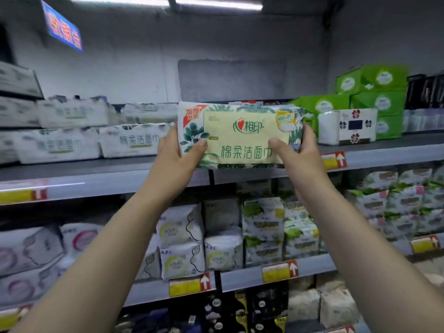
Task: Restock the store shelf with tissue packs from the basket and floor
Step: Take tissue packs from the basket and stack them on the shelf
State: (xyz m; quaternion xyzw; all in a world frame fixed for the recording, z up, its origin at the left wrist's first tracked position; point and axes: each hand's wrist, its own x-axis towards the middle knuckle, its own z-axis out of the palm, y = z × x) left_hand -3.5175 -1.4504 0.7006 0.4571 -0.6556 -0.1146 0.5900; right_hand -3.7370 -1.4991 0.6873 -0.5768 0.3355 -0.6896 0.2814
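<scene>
Pack (240,135): held level just above the shelf (384,155) edge, between white packs (129,140) and green boxes (374,102). Left hand (177,155) and right hand (298,157) grip its ends, fingers curled. Risk: soft pack slips or topples forward off the edge.

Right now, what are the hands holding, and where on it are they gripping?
One tissue pack: the left hand grips its left end, the right hand its right end.
</scene>
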